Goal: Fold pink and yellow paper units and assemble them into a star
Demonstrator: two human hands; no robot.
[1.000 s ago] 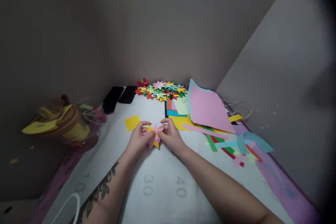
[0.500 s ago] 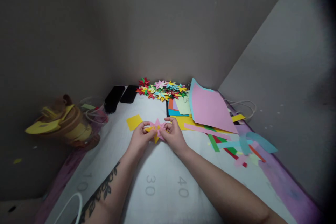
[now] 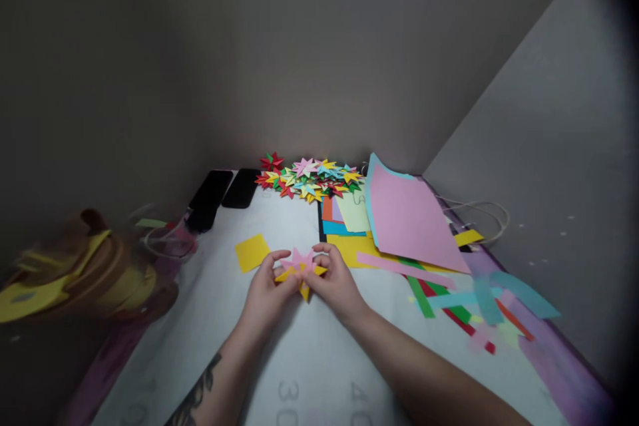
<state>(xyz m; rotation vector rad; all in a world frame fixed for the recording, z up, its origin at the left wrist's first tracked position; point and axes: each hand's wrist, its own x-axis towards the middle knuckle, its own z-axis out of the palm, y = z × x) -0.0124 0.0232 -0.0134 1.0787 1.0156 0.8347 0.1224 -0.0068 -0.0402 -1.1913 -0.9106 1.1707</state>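
A folded paper star (image 3: 302, 261) with pink points at the back and yellow points at the front is held between my two hands, above the white table covering. My left hand (image 3: 272, 279) pinches its left side, thumb at the middle of the star. From the other side, my right hand (image 3: 335, 279) grips it with the thumb also near the middle, its index finger curled over the top. My fingers hide part of the star's side points. Just left of my left hand lies a yellow paper square (image 3: 252, 253).
Behind are a heap of colourful paper stars (image 3: 307, 180) and two black phones (image 3: 241, 188). To the right lie pink and blue sheets (image 3: 409, 219) and scattered paper strips (image 3: 449, 299). A pot-like container (image 3: 114, 266) with yellow pieces stands left. White cables (image 3: 492, 213) loop at the right edge.
The view has shifted, so most things sit lower in it. Between my hands the star has tilted, its yellow points now facing more toward me. Both hands keep their hold.
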